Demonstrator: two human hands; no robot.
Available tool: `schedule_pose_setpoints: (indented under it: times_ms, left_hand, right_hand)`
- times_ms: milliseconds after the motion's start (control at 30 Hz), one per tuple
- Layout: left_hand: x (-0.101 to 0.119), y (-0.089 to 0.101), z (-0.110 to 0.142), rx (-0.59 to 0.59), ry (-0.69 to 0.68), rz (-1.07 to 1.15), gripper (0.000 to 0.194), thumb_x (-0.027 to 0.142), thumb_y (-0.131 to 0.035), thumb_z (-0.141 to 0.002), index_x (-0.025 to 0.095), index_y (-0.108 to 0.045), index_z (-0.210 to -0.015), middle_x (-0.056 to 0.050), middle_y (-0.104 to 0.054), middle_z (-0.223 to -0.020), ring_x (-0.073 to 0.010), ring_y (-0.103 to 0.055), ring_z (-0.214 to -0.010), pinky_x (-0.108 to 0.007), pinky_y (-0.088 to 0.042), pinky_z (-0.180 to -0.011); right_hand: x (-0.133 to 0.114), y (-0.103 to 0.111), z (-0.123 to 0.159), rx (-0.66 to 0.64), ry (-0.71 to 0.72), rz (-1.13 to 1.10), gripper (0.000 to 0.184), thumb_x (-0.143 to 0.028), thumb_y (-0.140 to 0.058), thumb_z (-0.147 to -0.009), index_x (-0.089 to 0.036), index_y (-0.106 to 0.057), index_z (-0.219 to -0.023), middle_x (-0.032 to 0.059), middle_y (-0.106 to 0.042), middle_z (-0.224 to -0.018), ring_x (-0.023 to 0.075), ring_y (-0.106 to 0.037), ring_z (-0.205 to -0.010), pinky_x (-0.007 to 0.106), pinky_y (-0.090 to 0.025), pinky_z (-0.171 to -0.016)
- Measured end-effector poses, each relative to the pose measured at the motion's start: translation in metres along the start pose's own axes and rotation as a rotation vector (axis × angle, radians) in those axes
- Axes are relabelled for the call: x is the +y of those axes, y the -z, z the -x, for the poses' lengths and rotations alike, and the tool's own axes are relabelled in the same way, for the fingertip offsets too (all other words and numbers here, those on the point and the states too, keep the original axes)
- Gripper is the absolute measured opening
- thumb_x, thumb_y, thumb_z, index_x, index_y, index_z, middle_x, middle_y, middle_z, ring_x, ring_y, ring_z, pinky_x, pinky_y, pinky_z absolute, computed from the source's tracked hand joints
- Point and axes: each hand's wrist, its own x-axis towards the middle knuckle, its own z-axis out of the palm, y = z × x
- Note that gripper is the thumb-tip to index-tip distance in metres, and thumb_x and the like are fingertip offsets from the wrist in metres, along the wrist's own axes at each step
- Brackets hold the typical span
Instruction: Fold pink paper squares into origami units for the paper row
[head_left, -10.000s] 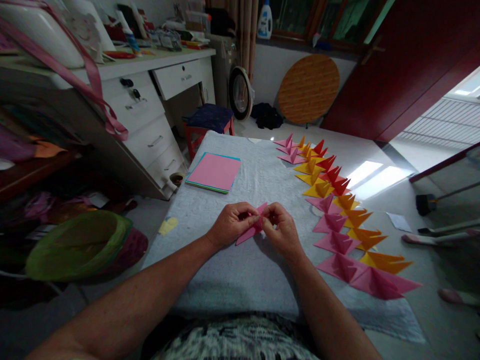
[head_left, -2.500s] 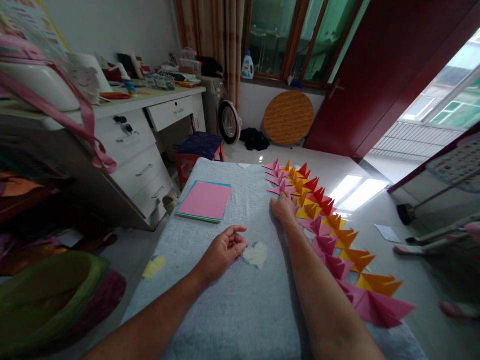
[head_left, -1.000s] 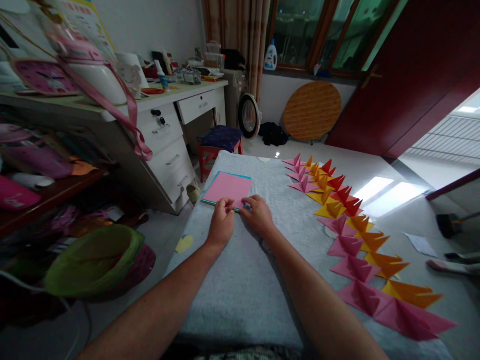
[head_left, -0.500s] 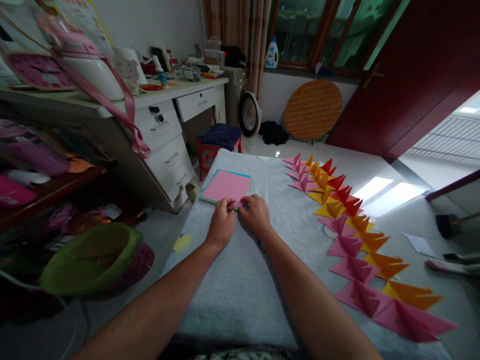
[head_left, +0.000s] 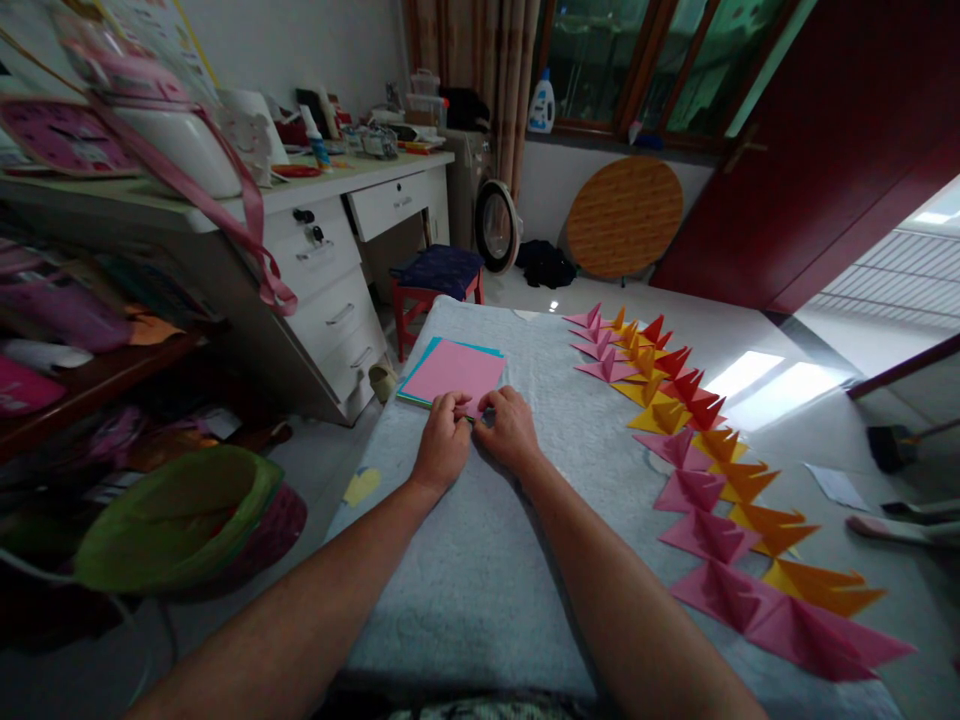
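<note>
A stack of square paper sheets (head_left: 454, 370), pink on top with blue and green edges beneath, lies on the grey cloth-covered table (head_left: 480, 560). My left hand (head_left: 442, 445) and my right hand (head_left: 511, 432) meet at the stack's near edge. Both pinch the near corner of the top pink sheet, which sits slightly askew over the sheets below. Along the table's right side runs a double row of several folded paper pieces (head_left: 697, 470) in pink, yellow, orange and red.
A white desk with drawers (head_left: 330, 270) stands to the left, a red stool (head_left: 435, 275) beyond the table's far end. A green basin (head_left: 176, 515) sits on the floor at left. A round wooden board (head_left: 624, 215) leans against the far wall.
The top pink sheet has shifted a little, skewing off the stack as both hands draw its near corner toward me. Earlier, my right hand laid a folded piece into the row.
</note>
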Motion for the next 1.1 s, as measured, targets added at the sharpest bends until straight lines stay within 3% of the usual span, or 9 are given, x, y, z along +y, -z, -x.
schedule_pose_setpoints:
  times_ms: [500, 633, 700, 800, 1100]
  left_hand:
    - [-0.002, 0.004, -0.001, -0.012, -0.094, -0.141, 0.036, 0.0, -0.052, -0.075, 0.018, -0.062, -0.104, -0.008, -0.058, -0.108, -0.0232, -0.059, -0.105, -0.043, -0.049, -0.099]
    - [-0.006, 0.002, -0.002, 0.023, -0.091, -0.104, 0.037, -0.002, -0.051, -0.073, 0.019, -0.062, -0.102, -0.007, -0.058, -0.107, -0.0215, -0.06, -0.102, -0.042, -0.05, -0.098]
    - [-0.007, 0.001, -0.002, 0.038, -0.088, -0.072, 0.039, -0.003, -0.049, -0.072, 0.019, -0.061, -0.101, -0.007, -0.058, -0.106, -0.0206, -0.06, -0.101, -0.041, -0.05, -0.098]
    - [-0.008, 0.0, -0.003, 0.037, -0.082, -0.047, 0.041, -0.005, -0.047, -0.071, 0.019, -0.06, -0.102, -0.006, -0.058, -0.107, -0.0195, -0.061, -0.1, -0.04, -0.051, -0.098]
    - [-0.012, -0.001, -0.003, 0.033, -0.071, -0.046, 0.044, -0.005, -0.047, -0.07, 0.019, -0.061, -0.104, -0.007, -0.058, -0.109, -0.0201, -0.061, -0.103, -0.041, -0.052, -0.099]
  right_hand:
    - [0.016, -0.001, -0.003, 0.041, 0.034, -0.261, 0.013, -0.012, -0.059, -0.082, -0.018, -0.069, -0.078, 0.0031, -0.058, -0.084, 0.0175, -0.057, -0.084, 0.03, -0.044, -0.082]
    - [0.013, -0.002, -0.001, 0.104, 0.05, -0.215, 0.024, -0.013, -0.059, -0.081, -0.017, -0.07, -0.101, 0.0086, -0.061, -0.102, 0.0228, -0.055, -0.102, 0.037, -0.041, -0.096]
    - [0.009, -0.004, 0.0, 0.115, 0.058, -0.142, 0.033, -0.021, -0.064, -0.081, -0.016, -0.068, -0.114, 0.0126, -0.06, -0.115, 0.0265, -0.052, -0.11, 0.041, -0.039, -0.101]
    - [0.004, -0.006, 0.0, 0.075, 0.008, -0.037, 0.04, -0.035, -0.068, -0.083, -0.016, -0.066, -0.118, 0.014, -0.058, -0.121, 0.0297, -0.049, -0.112, 0.043, -0.038, -0.099]
    - [0.001, -0.003, 0.002, 0.036, 0.003, -0.017, 0.019, -0.029, -0.069, -0.081, -0.021, -0.068, -0.098, 0.0085, -0.058, -0.111, 0.0259, -0.048, -0.105, 0.039, -0.037, -0.092]
